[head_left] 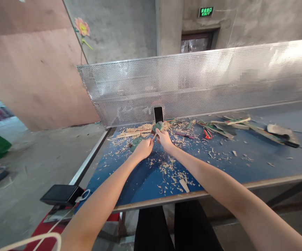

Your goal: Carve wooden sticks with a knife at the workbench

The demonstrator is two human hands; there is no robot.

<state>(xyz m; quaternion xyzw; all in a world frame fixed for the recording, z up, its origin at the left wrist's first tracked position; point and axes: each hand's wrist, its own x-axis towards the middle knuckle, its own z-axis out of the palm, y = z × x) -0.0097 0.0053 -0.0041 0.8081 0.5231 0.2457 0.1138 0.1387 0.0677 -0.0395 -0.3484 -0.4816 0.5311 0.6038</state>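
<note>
My left hand (pixel 145 148) is closed, its fingers curled, above the blue table. My right hand (pixel 164 138) is closed beside it, thumb pressed forward. Between them a thin pale wooden strip (pixel 154 136) bridges the short gap, gripped at both ends. A dark green piece (pixel 157 126), perhaps cloth, shows at the fingertips of my right hand; how it is held is hard to make out. Another green piece (pixel 137 142) lies on the table just behind my left hand. Wood shavings (pixel 168 167) are scattered under and around both hands.
A phone (pixel 159 114) leans upright against the perforated metal screen (pixel 145 83). To the right lie an orange-red tool (pixel 207 134), a purple-handled tool (pixel 184 135) and several bamboo strips (pixel 219 129). One flat pale wood piece (pixel 184 185) rests near the front edge. A black device (pixel 61 194) with a cable stands at left.
</note>
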